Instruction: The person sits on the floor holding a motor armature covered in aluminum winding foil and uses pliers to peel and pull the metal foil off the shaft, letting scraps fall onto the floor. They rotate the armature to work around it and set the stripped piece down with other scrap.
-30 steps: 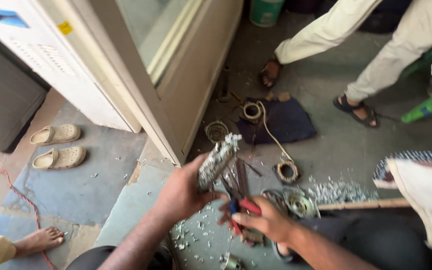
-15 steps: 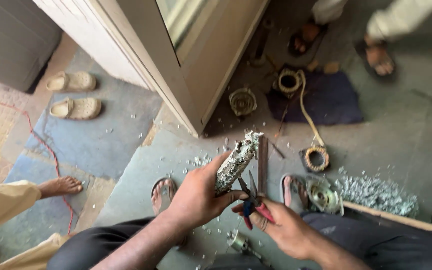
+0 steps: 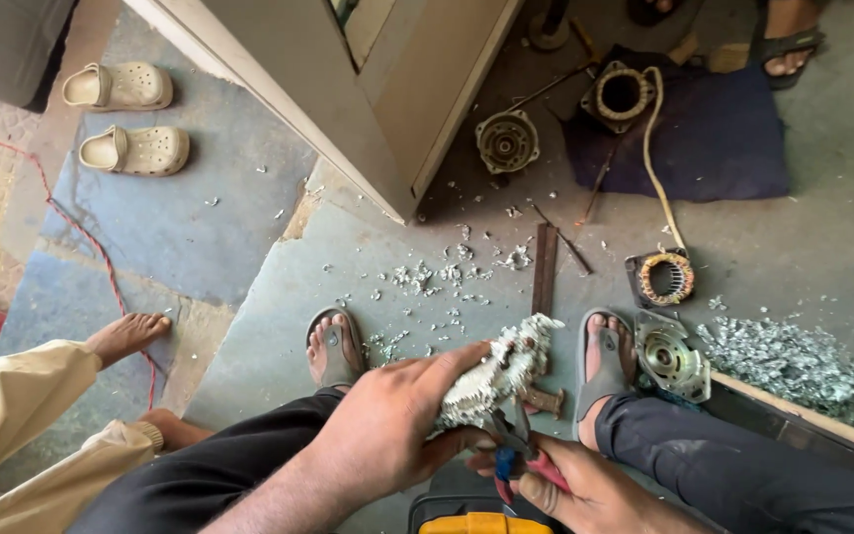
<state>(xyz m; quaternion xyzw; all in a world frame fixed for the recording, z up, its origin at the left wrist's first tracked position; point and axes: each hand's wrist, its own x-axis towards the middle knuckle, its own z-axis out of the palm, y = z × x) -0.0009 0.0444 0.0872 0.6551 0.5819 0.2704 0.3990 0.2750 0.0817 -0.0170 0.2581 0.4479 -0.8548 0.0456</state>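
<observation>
The person sat with both feet in sandals on the concrete floor [image 3: 279, 297], working over the knees. The left hand [image 3: 387, 430] was wrapped around a motor core [image 3: 501, 371], a stubby cylinder coated in pale, crumbly insulation with dark copper windings showing through; it was held in the air just above the lap, tilted up and away from the body. That grip was closed firmly on the lower half of the core, fingers across the front. The right hand [image 3: 585, 489] was closed on a pair of pliers [image 3: 516, 455] with red and blue handles, the nose pressed against the underside of the core.

Judging from its look, the core would be dense and heavy for its bulk, stiff through its steel body, yet rough and flaky on the outside, shedding bits under pressure. The surest hold would seem to be around the solid middle, as the left hand had it, not on the frayed ends, where wire and insulation could give way or prick the skin.

White shavings [image 3: 427, 282] lay scattered on the floor ahead. A motor end housing [image 3: 672, 356] lay beside the right foot, near a heap of metal scrap [image 3: 793, 361].
</observation>
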